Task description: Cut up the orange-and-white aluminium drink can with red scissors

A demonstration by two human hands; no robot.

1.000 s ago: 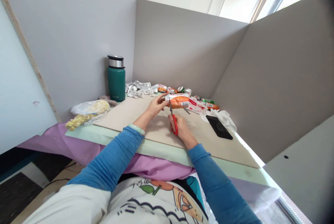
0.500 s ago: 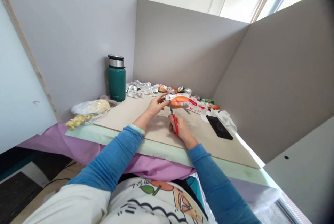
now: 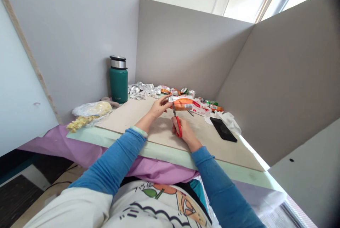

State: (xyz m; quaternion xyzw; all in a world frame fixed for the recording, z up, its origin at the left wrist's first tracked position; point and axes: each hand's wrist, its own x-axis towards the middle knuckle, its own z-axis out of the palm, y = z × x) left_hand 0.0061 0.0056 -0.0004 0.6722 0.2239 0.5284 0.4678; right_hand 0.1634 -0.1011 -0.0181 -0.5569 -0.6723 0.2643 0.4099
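My left hand [image 3: 159, 107] pinches the near end of an orange and white tube [image 3: 182, 103] and holds it just above the board. My right hand [image 3: 183, 129] grips red-handled scissors [image 3: 177, 121]. Their blades point up at the tube's left end, right by my left fingers. Whether the blades are open or closed is too small to see.
A green flask [image 3: 118, 79] stands at the back left by the wall. Silver scraps [image 3: 141, 90] and more tubes [image 3: 209, 106] lie along the back. A black phone [image 3: 223, 129] lies on white tissue at the right. A plastic bag with yellow bits [image 3: 89, 113] sits left.
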